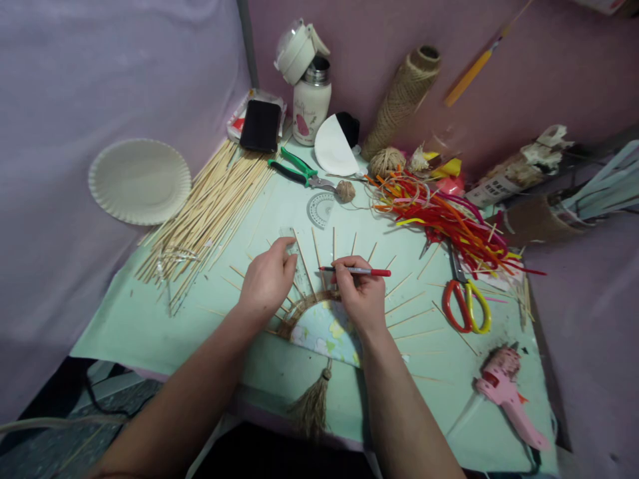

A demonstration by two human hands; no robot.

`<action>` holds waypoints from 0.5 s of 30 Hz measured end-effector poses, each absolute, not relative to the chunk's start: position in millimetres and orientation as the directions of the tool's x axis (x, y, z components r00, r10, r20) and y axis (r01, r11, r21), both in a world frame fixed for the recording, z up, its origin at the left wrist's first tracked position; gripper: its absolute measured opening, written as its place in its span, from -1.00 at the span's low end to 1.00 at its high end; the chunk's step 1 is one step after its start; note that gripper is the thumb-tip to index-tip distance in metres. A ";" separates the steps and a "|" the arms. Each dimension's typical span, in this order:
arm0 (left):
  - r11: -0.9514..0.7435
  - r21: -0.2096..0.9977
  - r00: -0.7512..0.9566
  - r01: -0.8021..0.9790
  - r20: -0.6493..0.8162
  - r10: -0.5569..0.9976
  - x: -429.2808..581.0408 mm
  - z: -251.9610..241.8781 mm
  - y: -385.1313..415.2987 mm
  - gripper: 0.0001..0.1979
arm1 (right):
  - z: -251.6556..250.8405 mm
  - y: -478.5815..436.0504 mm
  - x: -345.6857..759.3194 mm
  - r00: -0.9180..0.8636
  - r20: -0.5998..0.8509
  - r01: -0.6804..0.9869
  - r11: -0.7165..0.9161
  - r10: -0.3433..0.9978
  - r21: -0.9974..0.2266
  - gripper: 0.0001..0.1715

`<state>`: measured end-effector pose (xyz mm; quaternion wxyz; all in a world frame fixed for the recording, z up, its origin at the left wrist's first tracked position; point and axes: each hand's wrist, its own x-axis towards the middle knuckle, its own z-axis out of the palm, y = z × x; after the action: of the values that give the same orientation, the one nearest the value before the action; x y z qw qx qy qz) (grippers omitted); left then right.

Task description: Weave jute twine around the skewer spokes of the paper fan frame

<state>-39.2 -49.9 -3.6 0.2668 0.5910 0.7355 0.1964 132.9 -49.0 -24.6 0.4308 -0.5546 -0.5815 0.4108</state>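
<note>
My right hand [360, 293] grips a red pen [372, 271], its dark tip pointing left over the thin sticks. My left hand [267, 278] is bent over a clear ruler [301, 261] lying along one stick, index finger and thumb at its edge; the other fingers are partly hidden. Below both hands lies a half-circle of floral fabric [319, 332] with a brown twine-wrapped rim [302, 307]. Thin wooden sticks [333, 246] fan outward from that rim. A twine tassel [315, 399] hangs from the straight side, over the table's front edge.
Left are bundled sticks [219, 206] and a paper plate [140, 181]. Behind are pliers [304, 173], a protractor [319, 209], a bottle [312, 106] and a twine cone [403, 100]. Right are pipe cleaners [449, 219], scissors [466, 306] and a pink glue gun [509, 396].
</note>
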 end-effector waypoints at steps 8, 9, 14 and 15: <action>0.225 0.605 -0.153 0.764 -0.169 0.974 -39.1 -2.7 -49.2 -0.64 | -25.4 -49.0 131.9 -0.021 0.050 0.279 0.054 0.999 -0.959 -0.81; 0.227 0.602 -0.151 0.765 -0.175 0.973 -39.0 -2.4 -49.0 -0.63 | -25.5 -49.1 131.9 -0.022 0.050 0.280 0.054 0.998 -0.959 -0.81; 0.225 0.581 -0.142 0.782 -0.186 0.972 -39.3 -2.5 -48.2 -0.63 | -25.1 -49.4 132.0 -0.049 0.053 0.276 0.064 0.997 -0.959 -0.80; 0.223 0.578 -0.141 0.785 -0.184 0.973 -39.5 -2.5 -48.1 -0.63 | -24.9 -49.4 132.0 -0.059 0.060 0.275 0.074 0.996 -0.959 -0.80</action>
<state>-39.5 -48.1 -2.5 0.2679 0.5982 0.7347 0.1751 132.0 -49.4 -24.9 0.4291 -0.5352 -0.5939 0.4204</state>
